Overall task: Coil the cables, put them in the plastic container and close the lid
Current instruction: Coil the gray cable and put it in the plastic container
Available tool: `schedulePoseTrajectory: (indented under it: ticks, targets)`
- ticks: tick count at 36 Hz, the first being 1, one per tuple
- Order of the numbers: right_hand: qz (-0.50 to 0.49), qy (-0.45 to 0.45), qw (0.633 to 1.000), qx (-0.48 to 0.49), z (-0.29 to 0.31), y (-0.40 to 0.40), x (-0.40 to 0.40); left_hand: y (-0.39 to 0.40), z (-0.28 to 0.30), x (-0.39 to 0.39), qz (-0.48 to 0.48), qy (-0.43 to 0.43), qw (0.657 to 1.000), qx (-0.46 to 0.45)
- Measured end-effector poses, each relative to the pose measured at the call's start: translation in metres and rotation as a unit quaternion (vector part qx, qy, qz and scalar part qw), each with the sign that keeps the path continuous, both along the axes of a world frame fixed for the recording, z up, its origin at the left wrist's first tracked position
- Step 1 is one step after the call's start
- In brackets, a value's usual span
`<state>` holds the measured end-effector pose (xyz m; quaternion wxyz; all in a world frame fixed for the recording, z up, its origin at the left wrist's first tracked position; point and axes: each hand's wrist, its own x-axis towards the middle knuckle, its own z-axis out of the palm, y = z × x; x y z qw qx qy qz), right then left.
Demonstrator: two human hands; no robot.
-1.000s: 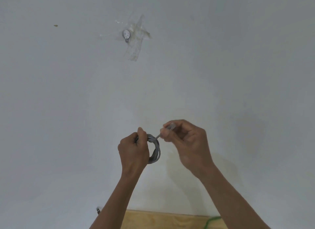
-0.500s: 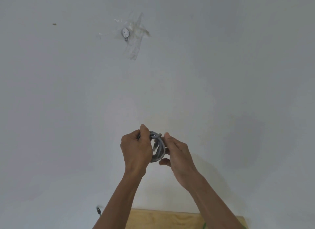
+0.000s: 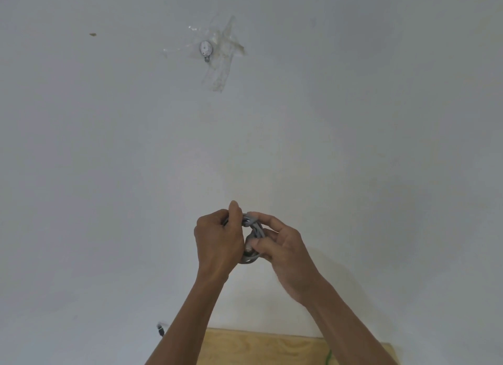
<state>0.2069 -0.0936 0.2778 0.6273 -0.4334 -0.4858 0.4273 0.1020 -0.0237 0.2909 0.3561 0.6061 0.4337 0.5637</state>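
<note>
Matt grey cable, raw wood board.

soft, even, rather dim light on the white wall; faint shadows beside the arms; slight overall softness, corners darken.

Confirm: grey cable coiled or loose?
Coiled. The grey cable forms a small stacked loop, gripped by the left hand and right hand.

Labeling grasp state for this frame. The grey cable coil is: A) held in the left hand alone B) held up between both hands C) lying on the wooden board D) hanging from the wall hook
B: the grey cable coil is up in front of the wall, gripped by the left hand and pinched by the right hand, well above the wooden board.
</note>
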Motion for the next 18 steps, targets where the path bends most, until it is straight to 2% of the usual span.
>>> schedulePoseTrajectory:
  ticks: [4, 6, 12, 18]
  targets:
    - [0.069, 0.109, 0.992, 0.006, -0.001, -0.002, -0.004, -0.001, -0.002, -0.001, -0.008, 0.001, 1.0, 0.019]
    - [0.07, 0.11, 0.991, 0.005, -0.002, -0.002, -0.006, 0.001, -0.005, -0.002, -0.004, 0.001, 0.999, 0.032]
    - [-0.013, -0.049, 0.998, -0.022, -0.008, 0.0, -0.005, 0.003, -0.014, -0.005, 0.005, 0.035, 0.999, 0.035]
    - [-0.107, -0.275, 0.955, -0.007, -0.01, -0.004, -0.006, 0.004, -0.027, -0.003, 0.049, 0.071, 0.996, 0.01]
